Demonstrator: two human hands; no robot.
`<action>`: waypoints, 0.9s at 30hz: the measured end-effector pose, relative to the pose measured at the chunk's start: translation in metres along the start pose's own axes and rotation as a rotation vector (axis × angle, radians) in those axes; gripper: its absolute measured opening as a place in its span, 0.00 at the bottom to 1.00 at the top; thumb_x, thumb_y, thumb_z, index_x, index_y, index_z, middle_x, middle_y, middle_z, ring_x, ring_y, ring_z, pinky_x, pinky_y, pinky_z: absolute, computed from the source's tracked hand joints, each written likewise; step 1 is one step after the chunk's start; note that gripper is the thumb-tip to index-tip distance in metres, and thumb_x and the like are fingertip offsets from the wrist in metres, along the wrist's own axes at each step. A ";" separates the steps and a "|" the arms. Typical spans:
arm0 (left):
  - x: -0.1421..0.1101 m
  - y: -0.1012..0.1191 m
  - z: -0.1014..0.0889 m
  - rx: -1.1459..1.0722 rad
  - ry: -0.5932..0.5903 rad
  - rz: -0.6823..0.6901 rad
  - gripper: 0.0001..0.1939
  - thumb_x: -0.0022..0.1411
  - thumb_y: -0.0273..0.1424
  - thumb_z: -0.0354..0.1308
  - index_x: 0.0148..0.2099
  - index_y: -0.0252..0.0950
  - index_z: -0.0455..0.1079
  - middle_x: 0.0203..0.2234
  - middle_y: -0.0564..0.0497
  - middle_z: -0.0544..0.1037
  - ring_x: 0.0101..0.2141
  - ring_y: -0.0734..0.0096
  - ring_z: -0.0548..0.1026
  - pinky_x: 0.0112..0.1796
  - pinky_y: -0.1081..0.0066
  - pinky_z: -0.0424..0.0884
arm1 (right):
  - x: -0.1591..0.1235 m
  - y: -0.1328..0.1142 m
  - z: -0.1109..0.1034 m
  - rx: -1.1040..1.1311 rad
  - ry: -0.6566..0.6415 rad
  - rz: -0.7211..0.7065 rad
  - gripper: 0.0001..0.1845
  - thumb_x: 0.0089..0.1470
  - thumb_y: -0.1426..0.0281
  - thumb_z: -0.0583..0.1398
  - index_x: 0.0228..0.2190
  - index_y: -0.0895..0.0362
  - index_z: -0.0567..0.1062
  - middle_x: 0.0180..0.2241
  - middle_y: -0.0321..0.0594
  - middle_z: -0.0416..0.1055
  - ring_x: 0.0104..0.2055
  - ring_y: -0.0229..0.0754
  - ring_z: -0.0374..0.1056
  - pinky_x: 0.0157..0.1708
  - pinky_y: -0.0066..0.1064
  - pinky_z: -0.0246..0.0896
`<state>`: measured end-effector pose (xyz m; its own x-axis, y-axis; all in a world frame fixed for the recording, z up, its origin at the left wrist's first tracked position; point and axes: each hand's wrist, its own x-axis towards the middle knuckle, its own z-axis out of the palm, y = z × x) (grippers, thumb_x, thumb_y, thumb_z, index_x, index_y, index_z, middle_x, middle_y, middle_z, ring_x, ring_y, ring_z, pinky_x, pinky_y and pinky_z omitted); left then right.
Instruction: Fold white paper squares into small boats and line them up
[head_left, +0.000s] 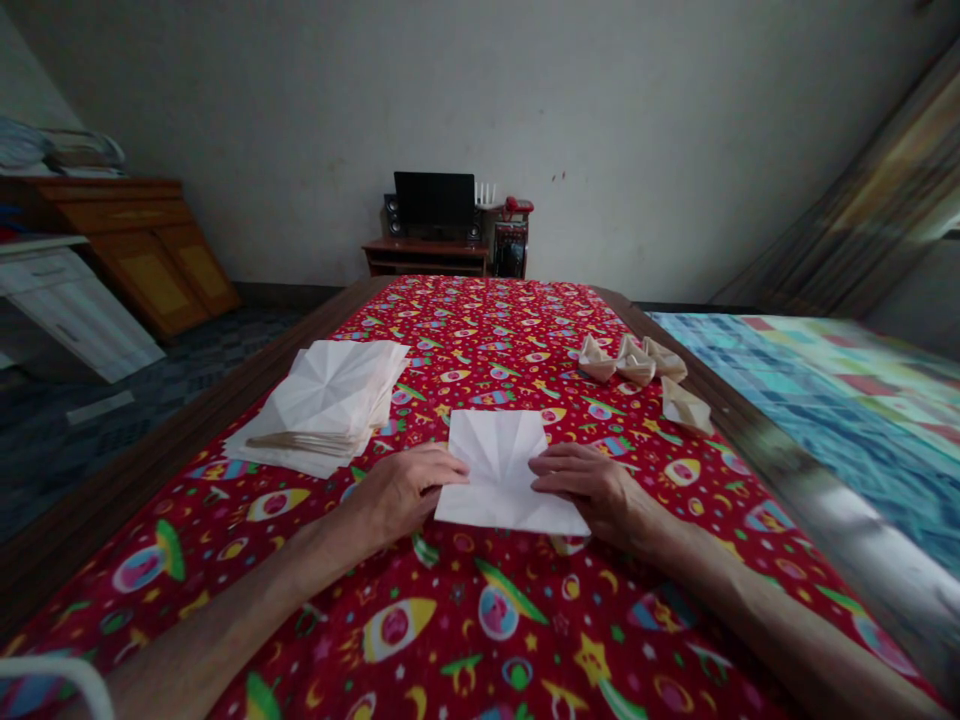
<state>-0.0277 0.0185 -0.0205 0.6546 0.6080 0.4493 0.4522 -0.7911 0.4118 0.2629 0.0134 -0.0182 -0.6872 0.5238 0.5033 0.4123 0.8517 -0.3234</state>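
A white sheet of paper [499, 480] with creases fanning out from its middle lies in front of me on the red cloth. My left hand [415, 483] holds its left edge, fingertips over the top and the thumb hidden from sight. At the right edge, my right hand [596, 490] grips the sheet with the fingers laid over it; its thumb is hidden too. To the left sits a stack of creased white paper [330, 395], fanned unevenly. Several folded paper shapes [636, 360], off-white with pointed ends, stand at the right side of the cloth.
A red patterned cloth [495, 340] covers the long table, whose dark wooden edge [292, 350] shows at the left. Beyond it are a monitor [435, 200] and a small desk [427, 256]. A bed [817, 400] is at the right, cabinets [150, 260] at the left.
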 end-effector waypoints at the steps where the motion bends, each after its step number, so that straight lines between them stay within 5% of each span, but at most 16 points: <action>1: 0.000 0.000 -0.001 0.010 -0.005 -0.003 0.11 0.60 0.26 0.54 0.41 0.38 0.76 0.39 0.48 0.80 0.42 0.67 0.76 0.44 0.66 0.72 | -0.001 0.002 0.000 -0.006 0.008 -0.001 0.10 0.56 0.71 0.56 0.38 0.55 0.76 0.42 0.47 0.75 0.46 0.45 0.69 0.44 0.38 0.66; 5: 0.000 -0.001 -0.003 -0.006 -0.023 -0.047 0.09 0.60 0.28 0.55 0.39 0.40 0.77 0.39 0.48 0.80 0.42 0.67 0.76 0.44 0.66 0.72 | -0.002 0.003 0.001 0.054 0.008 0.079 0.10 0.58 0.70 0.55 0.34 0.55 0.77 0.38 0.46 0.76 0.42 0.43 0.71 0.41 0.34 0.66; 10: 0.007 0.000 0.001 0.024 0.043 -0.245 0.08 0.60 0.28 0.55 0.32 0.35 0.75 0.31 0.49 0.79 0.34 0.68 0.76 0.37 0.71 0.70 | 0.005 0.000 0.007 0.080 0.102 0.500 0.16 0.56 0.65 0.55 0.22 0.58 0.75 0.21 0.37 0.72 0.23 0.37 0.65 0.22 0.25 0.58; 13: 0.014 0.002 0.009 0.195 0.085 -0.369 0.11 0.61 0.30 0.53 0.27 0.34 0.70 0.26 0.49 0.76 0.30 0.68 0.74 0.32 0.72 0.67 | 0.011 0.000 0.011 0.003 0.100 0.645 0.16 0.55 0.64 0.55 0.20 0.58 0.73 0.17 0.34 0.67 0.19 0.35 0.60 0.20 0.25 0.50; 19: 0.022 0.009 0.018 0.443 0.094 -0.518 0.13 0.64 0.34 0.50 0.28 0.36 0.65 0.26 0.51 0.72 0.28 0.69 0.71 0.29 0.71 0.61 | 0.024 0.004 0.013 -0.217 0.028 0.733 0.16 0.54 0.62 0.55 0.20 0.57 0.71 0.18 0.33 0.65 0.20 0.34 0.58 0.22 0.26 0.45; 27: 0.021 0.009 0.015 0.446 0.089 -0.499 0.14 0.62 0.36 0.53 0.26 0.36 0.63 0.33 0.51 0.70 0.35 0.69 0.71 0.31 0.72 0.63 | 0.029 0.000 0.014 -0.360 -0.024 0.752 0.17 0.56 0.60 0.53 0.22 0.56 0.71 0.19 0.36 0.67 0.22 0.36 0.61 0.23 0.27 0.44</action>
<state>-0.0013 0.0230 -0.0192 0.2588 0.8958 0.3615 0.9069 -0.3541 0.2284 0.2347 0.0281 -0.0150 -0.1626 0.9578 0.2370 0.9296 0.2293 -0.2887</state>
